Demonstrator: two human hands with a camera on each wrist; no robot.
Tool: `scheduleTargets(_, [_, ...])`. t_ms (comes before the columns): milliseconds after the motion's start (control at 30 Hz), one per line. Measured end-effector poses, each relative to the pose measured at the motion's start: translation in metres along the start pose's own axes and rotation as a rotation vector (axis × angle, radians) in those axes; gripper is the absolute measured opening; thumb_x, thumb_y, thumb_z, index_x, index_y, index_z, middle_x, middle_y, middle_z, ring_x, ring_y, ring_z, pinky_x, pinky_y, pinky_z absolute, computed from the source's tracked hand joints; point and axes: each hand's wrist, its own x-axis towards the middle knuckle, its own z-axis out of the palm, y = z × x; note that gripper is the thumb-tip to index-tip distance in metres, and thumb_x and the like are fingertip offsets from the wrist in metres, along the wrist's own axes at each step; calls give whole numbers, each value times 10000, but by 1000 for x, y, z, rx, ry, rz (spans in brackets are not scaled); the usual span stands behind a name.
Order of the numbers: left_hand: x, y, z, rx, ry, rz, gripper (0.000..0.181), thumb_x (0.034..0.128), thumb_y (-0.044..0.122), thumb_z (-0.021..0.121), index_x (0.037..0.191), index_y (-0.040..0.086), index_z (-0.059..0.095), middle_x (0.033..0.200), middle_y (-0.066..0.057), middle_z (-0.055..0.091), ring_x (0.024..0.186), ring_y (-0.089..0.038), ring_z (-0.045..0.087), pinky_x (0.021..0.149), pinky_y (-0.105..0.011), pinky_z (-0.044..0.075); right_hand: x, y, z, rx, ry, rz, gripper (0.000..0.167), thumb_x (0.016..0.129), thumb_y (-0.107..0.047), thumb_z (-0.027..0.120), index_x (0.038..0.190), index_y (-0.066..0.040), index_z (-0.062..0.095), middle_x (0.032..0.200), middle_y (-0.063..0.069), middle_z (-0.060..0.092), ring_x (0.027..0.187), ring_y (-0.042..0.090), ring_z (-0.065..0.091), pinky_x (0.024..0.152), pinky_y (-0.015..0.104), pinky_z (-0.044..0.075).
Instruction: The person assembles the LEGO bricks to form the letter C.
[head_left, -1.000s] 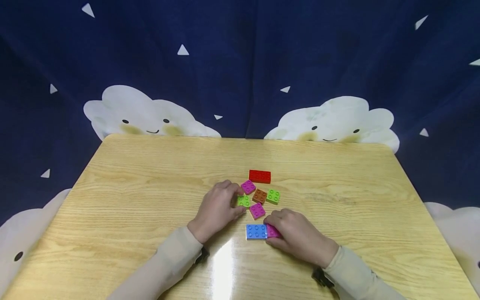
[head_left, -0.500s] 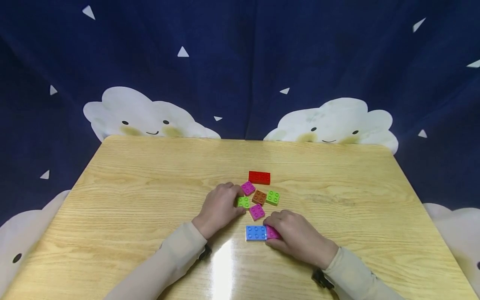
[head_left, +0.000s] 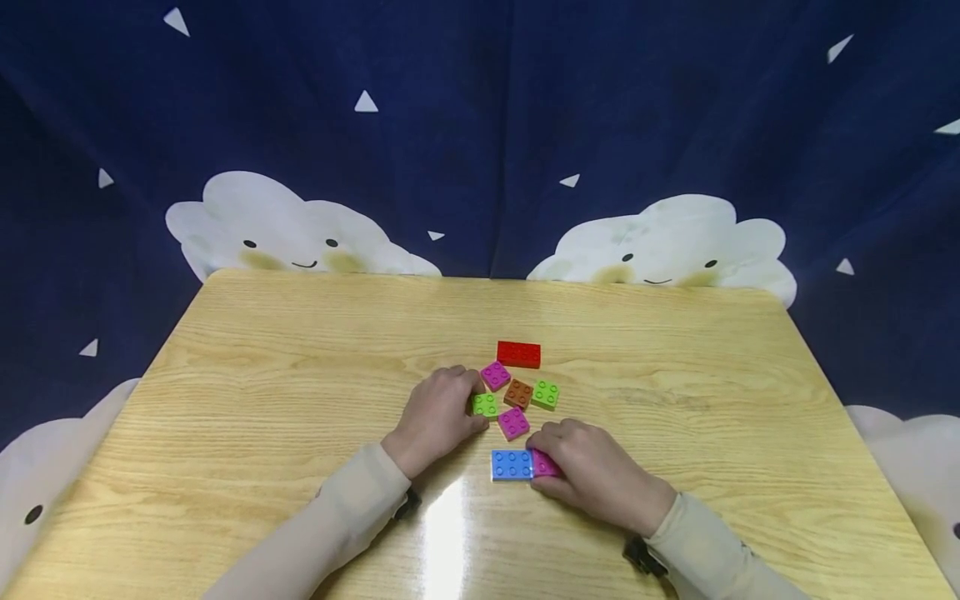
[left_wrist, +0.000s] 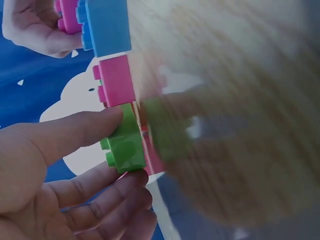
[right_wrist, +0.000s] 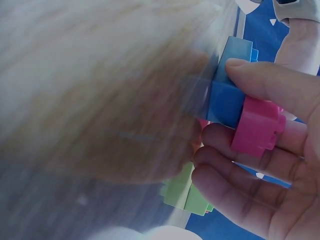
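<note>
My left hand [head_left: 437,417] pinches a green brick [head_left: 485,406] at the left of the small brick group; the left wrist view shows thumb and fingertips on opposite sides of that green brick [left_wrist: 126,150]. My right hand [head_left: 597,472] grips a blue brick [head_left: 511,465] with a pink brick [head_left: 544,463] at its right end. In the right wrist view, the thumb lies on the blue brick [right_wrist: 227,100], fingers on the far side, and the pink brick [right_wrist: 256,127] sits between them on the blue brick's stud side.
Behind the held blue brick lie a pink brick [head_left: 513,423], a brown brick [head_left: 518,393], another green brick [head_left: 545,394] and another pink brick [head_left: 495,376]. Farther back is a red brick [head_left: 519,354] on the wooden table [head_left: 300,350]. A dark blue curtain [head_left: 450,125] hangs behind.
My left hand and the green brick in it have shifted very slightly left. The right hand keeps its hold on the blue and pink bricks, which have barely moved.
</note>
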Motion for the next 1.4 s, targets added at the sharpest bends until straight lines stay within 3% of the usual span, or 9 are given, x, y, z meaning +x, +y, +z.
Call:
scheduleTargets(400, [-16, 11, -19, -89, 27, 43, 305, 802, 73, 955, 944, 19, 690, 809, -51, 611, 799, -218, 552, 720, -400, 504, 0, 0, 1, 0, 10, -7, 321, 904, -220, 912, 1128, -32, 780, 968, -6, 734, 884, 169, 681, 786, 370, 585])
scheduleTargets(567, [-27, 19, -25, -117, 29, 59, 306, 817, 56, 932, 1004, 10, 694, 807, -56, 617, 796, -204, 547, 743, -394, 504, -1, 0, 2, -3, 18, -7, 326, 904, -220, 910, 1136, -33, 780, 1005, 23, 757, 923, 208, 709, 818, 391, 602])
scheduleTargets(767, [-39, 29, -31, -137, 7, 82, 333, 846, 63, 919, 1102, 6, 714, 887, -46, 651, 814, -188, 552, 747, -382, 518, -1, 1, 3, 10, 19, -3, 303, 906, -204, 906, 1121, -32, 779, 959, -5, 733, 854, 152, 656, 748, 344, 572])
scheduleTargets(1133, [-54, 37, -29, -100, -56, 145, 349, 819, 75, 948, 1057, 30, 697, 923, -19, 676, 884, -192, 626, 858, -426, 573, -1, 1, 3, 0, 19, 2, 312, 904, -214, 911, 1121, -31, 781, 972, 12, 748, 863, 163, 672, 757, 351, 577])
scheduleTargets(1400, [-56, 33, -20, -146, -91, 142, 325, 781, 7, 928, 970, 68, 670, 835, 33, 611, 765, -131, 554, 704, -317, 520, -1, 2, 4, 10, 27, 0, 316, 897, -206, 913, 1122, -26, 782, 954, 2, 741, 844, 149, 665, 745, 333, 577])
